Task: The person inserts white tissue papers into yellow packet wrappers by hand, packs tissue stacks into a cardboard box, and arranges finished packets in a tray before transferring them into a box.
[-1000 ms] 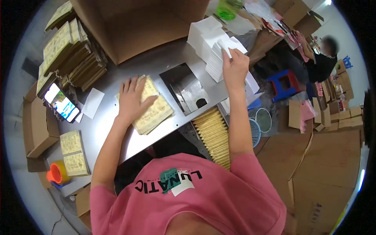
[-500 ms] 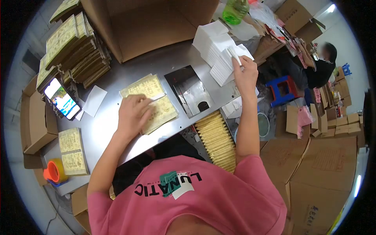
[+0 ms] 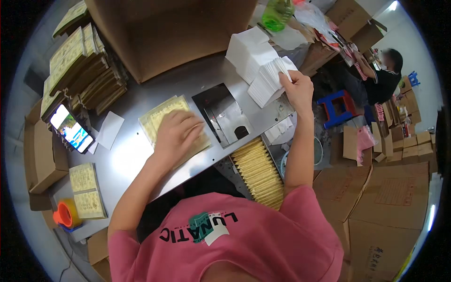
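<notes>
Yellow printed sheets (image 3: 159, 113) lie on the metal table. My left hand (image 3: 177, 134) rests over them, palm down, its fingers loosely spread and hiding the middle of the sheets. At the table's right side, my right hand (image 3: 297, 87) pinches the edge of a white paper at the fanned end of a stack of white papers (image 3: 268, 84). Between the hands is a dark rectangular opening with a shiny plate (image 3: 225, 117) in it. Below the table edge, many folded yellow pieces (image 3: 258, 169) stand in a row.
A large cardboard box (image 3: 169, 37) stands at the back. Piled yellow bundles (image 3: 80, 66), a lit phone (image 3: 71, 128) and an orange tape roll (image 3: 68, 214) are at the left. A green bottle (image 3: 277, 16) is behind the papers. Another person (image 3: 383, 75) sits far right near a stool (image 3: 337, 108).
My left hand has slid right across the yellow sheets. The fingers of my right hand have moved toward the right end of the white papers, which are more fanned out.
</notes>
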`<act>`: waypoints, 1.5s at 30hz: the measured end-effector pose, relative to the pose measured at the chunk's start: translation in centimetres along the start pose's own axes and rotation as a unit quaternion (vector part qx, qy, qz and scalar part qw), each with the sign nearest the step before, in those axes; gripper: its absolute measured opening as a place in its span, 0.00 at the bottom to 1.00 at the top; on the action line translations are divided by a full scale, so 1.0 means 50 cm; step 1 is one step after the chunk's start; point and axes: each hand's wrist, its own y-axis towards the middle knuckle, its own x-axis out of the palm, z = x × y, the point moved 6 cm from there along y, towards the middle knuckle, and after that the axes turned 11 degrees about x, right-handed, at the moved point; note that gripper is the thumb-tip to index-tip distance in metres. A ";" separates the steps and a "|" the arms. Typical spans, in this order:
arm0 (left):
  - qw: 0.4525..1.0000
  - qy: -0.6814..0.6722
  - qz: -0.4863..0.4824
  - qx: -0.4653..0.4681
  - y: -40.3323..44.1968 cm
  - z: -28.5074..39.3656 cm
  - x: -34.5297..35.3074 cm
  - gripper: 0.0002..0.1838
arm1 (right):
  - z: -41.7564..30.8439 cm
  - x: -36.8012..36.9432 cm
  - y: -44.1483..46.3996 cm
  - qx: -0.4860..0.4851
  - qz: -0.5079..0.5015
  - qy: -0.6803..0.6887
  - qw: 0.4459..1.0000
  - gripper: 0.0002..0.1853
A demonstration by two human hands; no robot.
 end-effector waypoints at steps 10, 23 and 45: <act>0.982 -0.078 0.098 0.143 0.309 -0.008 0.200 0.14 | 0.015 0.000 0.003 0.073 0.000 0.058 0.996 0.18; 0.983 0.025 0.084 0.162 0.333 0.009 0.219 0.11 | -0.012 0.002 -0.017 -0.005 0.025 0.118 0.993 0.17; 0.971 -0.099 0.152 0.153 0.363 0.021 0.145 0.29 | -0.020 -0.043 -0.062 -0.133 0.323 0.045 0.936 0.15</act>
